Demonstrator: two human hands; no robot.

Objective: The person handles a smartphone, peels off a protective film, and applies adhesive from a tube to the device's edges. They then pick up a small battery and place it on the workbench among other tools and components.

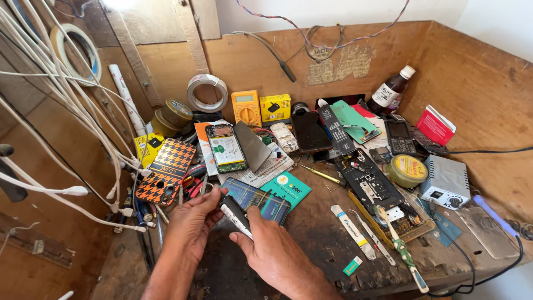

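Both hands grip one small mobile phone (pixel 236 215): left hand (pixel 191 222) steadies its upper end, right hand (pixel 272 253) clamps its lower edge, keeping it raised above the cluttered worktop (pixel 316 233).

Worn wooden workbench (pixel 333 233) — plywood walls (pixel 477 83), perhaps

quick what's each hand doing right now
Left hand: closed on the upper end of a small black-and-white phone.
Right hand: closed on the lower end of the same phone.
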